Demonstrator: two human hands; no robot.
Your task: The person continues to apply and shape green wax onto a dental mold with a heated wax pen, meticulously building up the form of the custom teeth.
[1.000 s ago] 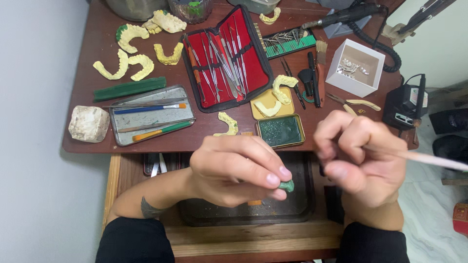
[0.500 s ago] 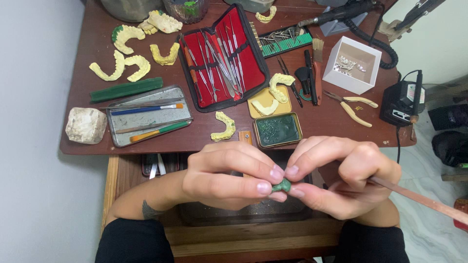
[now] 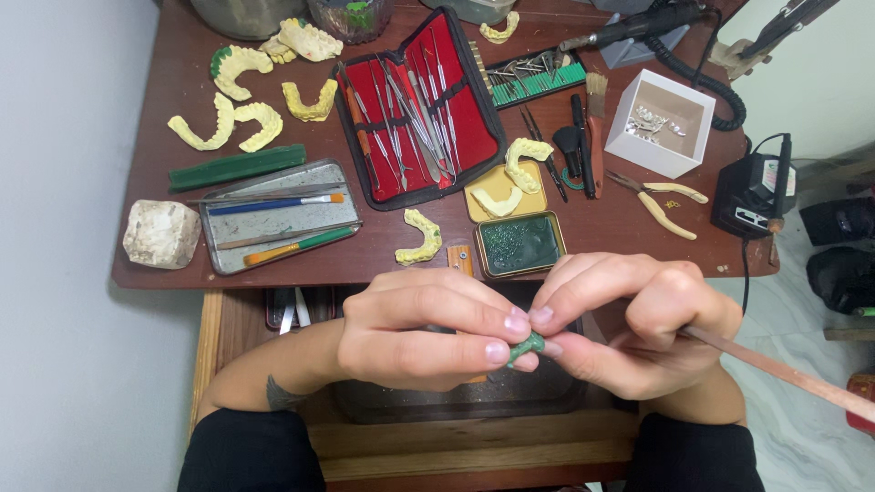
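Far left on the dark wooden table [image 3: 182, 255]: a rough white plaster block [image 3: 161, 233] near the front edge, then a shallow grey metal tray [image 3: 278, 219] with brushes, and pale yellow dental casts [image 3: 241, 123] scattered behind. Mid-table, an open red instrument case [image 3: 415, 114] of steel tools; in front of it one more yellow arch-shaped cast [image 3: 419, 239] close to the table edge, beside a small open tin of green wax [image 3: 521, 244].

Below the edge, over an open drawer [image 3: 456, 401]: left hand [image 3: 424, 333] curled, thumb and forefinger pinching a small green wax piece [image 3: 526, 346]. Right hand [image 3: 633, 323] pressed fingertip to fingertip against the left, pinching the same piece from the other side, with a long thin copper-coloured tool [image 3: 784, 369] tucked in the fist and trailing out to the right.

Best handled, judging from this, with light pressure only, since wax that small probably deforms easily; wrists braced, piece kept over the drawer to catch a drop.

Room: cramped toward the table, with tin and cast right at the edge; open space nearer the body and to the right, though the long tool sweeps there, below the black power unit [image 3: 752, 196].
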